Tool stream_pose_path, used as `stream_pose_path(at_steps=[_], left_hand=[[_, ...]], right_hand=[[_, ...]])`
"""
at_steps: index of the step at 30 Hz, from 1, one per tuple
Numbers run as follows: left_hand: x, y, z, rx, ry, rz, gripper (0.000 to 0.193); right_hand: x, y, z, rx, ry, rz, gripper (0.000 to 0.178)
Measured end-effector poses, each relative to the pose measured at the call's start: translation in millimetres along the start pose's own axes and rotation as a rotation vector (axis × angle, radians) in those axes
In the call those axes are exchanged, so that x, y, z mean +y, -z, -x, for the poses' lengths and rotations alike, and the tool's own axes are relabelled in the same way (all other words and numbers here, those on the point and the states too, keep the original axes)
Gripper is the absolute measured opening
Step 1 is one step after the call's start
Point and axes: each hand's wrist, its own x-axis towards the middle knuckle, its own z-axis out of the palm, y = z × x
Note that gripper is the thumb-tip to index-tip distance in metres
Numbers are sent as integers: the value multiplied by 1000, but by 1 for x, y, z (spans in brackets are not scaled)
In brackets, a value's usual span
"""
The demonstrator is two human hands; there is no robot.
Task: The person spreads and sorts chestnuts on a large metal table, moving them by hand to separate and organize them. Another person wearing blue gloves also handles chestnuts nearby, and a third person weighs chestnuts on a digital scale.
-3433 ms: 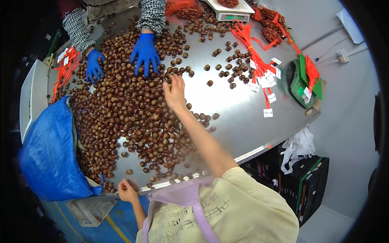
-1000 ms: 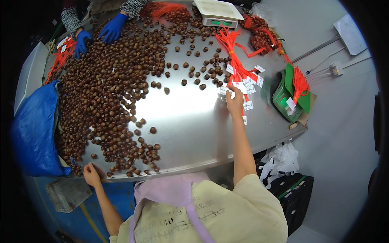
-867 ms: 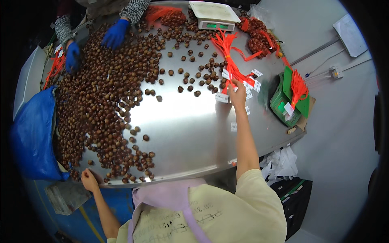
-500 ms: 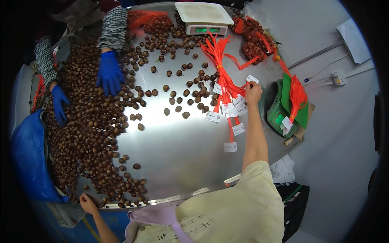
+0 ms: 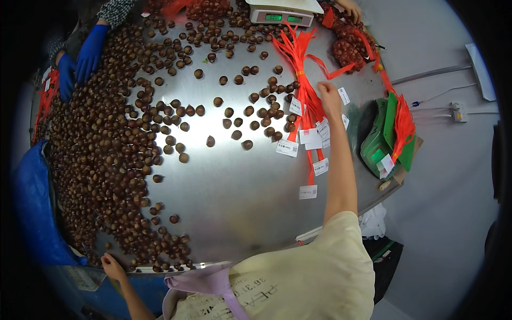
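At the table's near left edge, my left hand (image 5: 112, 266) is closed, its fingers curled beside the loose chestnuts (image 5: 106, 176). Whatever those fingers hold, if anything, is hidden. My right hand (image 5: 329, 98) reaches across the table with fingers bent together, at the right side of a tied bundle of red mesh bags (image 5: 306, 90). I cannot make out what is in its pinch. White labels (image 5: 287, 148) hang from the bundle's lower ends, and one loose-looking white label (image 5: 344, 96) lies just right of this hand.
Blue-gloved hands (image 5: 90, 53) of another person work in the chestnut pile at far left. A bare hand (image 5: 350, 9) touches filled red mesh bags (image 5: 352, 48) at far right. A weighing scale (image 5: 282, 16), a green scale-like device (image 5: 378, 136) and a blue sack (image 5: 34, 202) stand around the table.
My right hand has shifted up and left, off the label toward the bundle's side. The blue gloves have moved left and away; a bare hand has appeared at the filled bags. The view has shifted slightly.
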Motion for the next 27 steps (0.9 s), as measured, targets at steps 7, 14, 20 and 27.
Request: stream_pose_path(at_steps=[7,14,20,27], left_hand=[[-1,0,1,-14,12,50,43],[3,-3,4,-2,30,71,43],[7,-2,4,15,20,47,43],[-1,-3,4,13,10,75,43]], right_hand=[[-35,-7,5,-238,-95,434,45],[10,35,29,95,13,360,43],[-32,-21,45,135,428,48,33],[-57,-55,54,268,673,143,43]])
